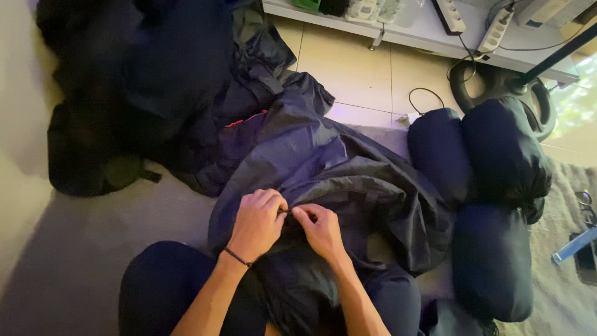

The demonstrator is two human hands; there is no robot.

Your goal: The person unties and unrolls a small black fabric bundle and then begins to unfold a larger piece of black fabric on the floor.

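A dark navy, thin shiny garment (323, 162) lies spread over my lap and the floor. Both hands pinch it at one spot near its middle fold. My left hand (256, 224), with a thin dark band at the wrist, is closed on the fabric. My right hand (320, 229) grips the same fold just beside it, the fingertips of the two hands nearly touching. What exactly sits between the fingers is too small to tell.
Three stuffed dark cylindrical bags (491, 186) lie at the right. A heap of dark garments (155, 93) fills the upper left. A round weight plate (528, 93), power strips (497, 28) and a low white shelf edge sit at the back. Scissors (584, 202) rest at far right.
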